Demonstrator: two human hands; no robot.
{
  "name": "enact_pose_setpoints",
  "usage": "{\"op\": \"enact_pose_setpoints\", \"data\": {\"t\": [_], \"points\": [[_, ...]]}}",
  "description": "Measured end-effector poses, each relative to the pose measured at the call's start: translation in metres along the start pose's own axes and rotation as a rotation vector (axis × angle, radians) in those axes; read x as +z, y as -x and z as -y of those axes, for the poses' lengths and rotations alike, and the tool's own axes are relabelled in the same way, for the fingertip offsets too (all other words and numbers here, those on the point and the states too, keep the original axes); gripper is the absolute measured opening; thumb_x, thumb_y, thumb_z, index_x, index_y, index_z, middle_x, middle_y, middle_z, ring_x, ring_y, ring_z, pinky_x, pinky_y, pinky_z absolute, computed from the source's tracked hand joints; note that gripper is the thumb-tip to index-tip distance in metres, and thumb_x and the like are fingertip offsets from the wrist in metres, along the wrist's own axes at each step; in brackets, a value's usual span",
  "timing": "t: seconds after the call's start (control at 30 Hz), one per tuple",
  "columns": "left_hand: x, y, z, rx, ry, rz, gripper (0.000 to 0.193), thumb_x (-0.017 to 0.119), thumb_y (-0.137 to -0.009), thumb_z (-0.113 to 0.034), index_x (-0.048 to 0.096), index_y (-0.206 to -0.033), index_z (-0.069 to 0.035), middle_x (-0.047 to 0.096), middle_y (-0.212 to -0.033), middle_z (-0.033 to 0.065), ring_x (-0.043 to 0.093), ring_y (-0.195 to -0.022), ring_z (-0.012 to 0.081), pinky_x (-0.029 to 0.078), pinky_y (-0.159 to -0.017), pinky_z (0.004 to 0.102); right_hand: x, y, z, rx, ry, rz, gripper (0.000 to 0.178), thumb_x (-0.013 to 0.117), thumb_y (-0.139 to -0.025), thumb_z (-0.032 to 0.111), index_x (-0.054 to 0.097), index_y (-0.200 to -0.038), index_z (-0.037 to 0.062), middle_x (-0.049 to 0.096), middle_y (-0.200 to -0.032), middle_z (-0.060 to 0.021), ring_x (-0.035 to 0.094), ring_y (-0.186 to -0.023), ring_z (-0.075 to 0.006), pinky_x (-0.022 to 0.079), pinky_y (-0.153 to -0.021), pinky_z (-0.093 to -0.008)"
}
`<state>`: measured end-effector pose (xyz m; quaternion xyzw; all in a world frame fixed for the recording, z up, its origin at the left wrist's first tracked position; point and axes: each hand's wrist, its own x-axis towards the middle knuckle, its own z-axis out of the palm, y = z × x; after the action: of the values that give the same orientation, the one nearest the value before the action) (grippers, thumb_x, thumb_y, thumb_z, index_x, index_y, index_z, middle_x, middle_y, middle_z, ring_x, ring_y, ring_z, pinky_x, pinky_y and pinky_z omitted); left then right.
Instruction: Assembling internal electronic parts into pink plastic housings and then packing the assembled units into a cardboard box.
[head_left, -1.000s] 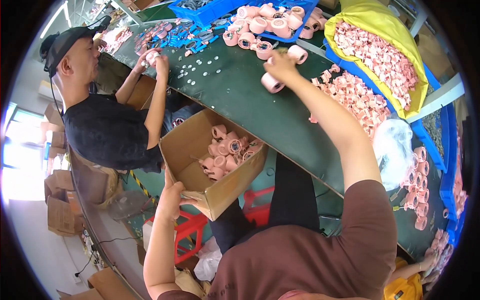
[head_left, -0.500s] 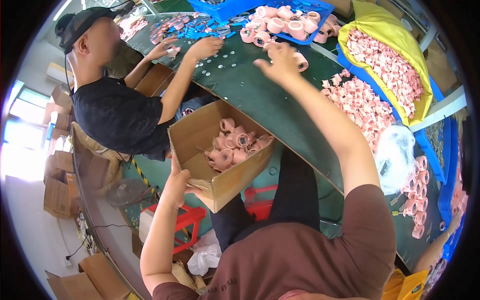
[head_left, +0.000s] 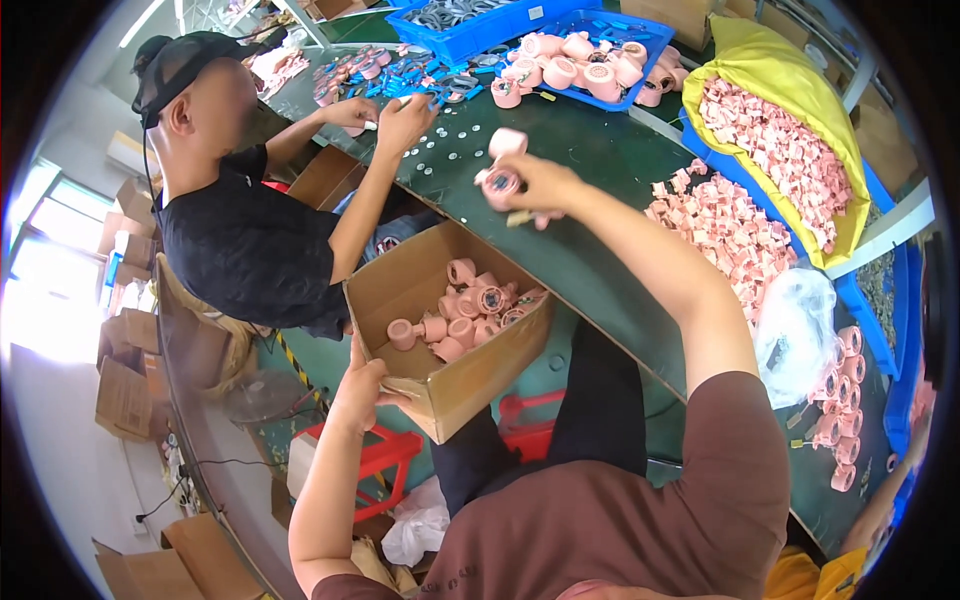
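Note:
My left hand (head_left: 362, 390) grips the near left edge of an open cardboard box (head_left: 480, 395), tilted over my lap against the table edge. Several pink round plastic housings (head_left: 462, 330) lie loose in the box, some with dark centres. Over the green table, beyond the box, my right hand (head_left: 545, 187) is closed on a few more pink round plastic housings (head_left: 500, 185), blurred by motion; their exact number is unclear.
A blue tray (head_left: 640, 90) of pink housings stands at the far side. Small pink pieces (head_left: 720, 220) are heaped at right, beside a yellow sack (head_left: 850, 190) and a clear plastic bag (head_left: 795, 320). A co-worker (head_left: 250, 230) sits at left, handling small parts. A red stool (head_left: 385, 465) is below.
My right hand has come back from the far tray toward the box, now carrying pink housings. The housings in the box have shifted, some toward its left side. My left hand still holds the box.

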<state>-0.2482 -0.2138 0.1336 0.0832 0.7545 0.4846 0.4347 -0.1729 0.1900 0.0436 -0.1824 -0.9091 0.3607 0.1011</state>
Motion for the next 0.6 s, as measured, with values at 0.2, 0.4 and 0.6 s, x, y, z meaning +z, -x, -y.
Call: {"op": "enact_pose_setpoints", "data": {"t": [0.2,0.4,0.6], "points": [[0.005,-0.005,-0.001,0.03,-0.023,0.046,0.079,0.037,-0.085,-0.002,0.015,-0.157,-0.026,0.043,-0.147,0.0113,0.058,-0.118,0.0318,0.063,-0.066,0.0436,0.057,0.066,0.076,-0.282,0.239,-0.099,0.036,0.066,-0.081,0.031,0.058,-0.112,0.0146,0.064,-0.109,-0.0116,0.063,-0.101,-0.0346,0.051,-0.079,-0.0501],[0.006,-0.008,-0.003,0.024,-0.031,0.017,0.079,0.038,-0.084,-0.002,0.016,-0.157,-0.024,0.043,-0.148,0.0107,0.06,-0.116,0.031,0.063,-0.064,0.0422,0.088,0.078,0.091,-0.486,-0.257,0.227,0.032,0.07,-0.084,0.031,0.067,-0.104,0.0057,0.068,-0.102,-0.0159,0.063,-0.098,-0.0347,0.049,-0.088,-0.0436],[0.009,-0.002,-0.005,0.026,-0.034,-0.009,0.076,0.035,-0.085,-0.005,0.016,-0.157,-0.021,0.043,-0.148,0.0113,0.061,-0.116,0.0341,0.064,-0.063,0.039,-0.085,-0.042,-0.046,-0.194,0.36,-0.992,0.05,0.078,-0.072,0.044,0.068,-0.107,0.0104,0.065,-0.108,-0.0152,0.058,-0.106,-0.0374,0.042,-0.095,-0.0476]]}}
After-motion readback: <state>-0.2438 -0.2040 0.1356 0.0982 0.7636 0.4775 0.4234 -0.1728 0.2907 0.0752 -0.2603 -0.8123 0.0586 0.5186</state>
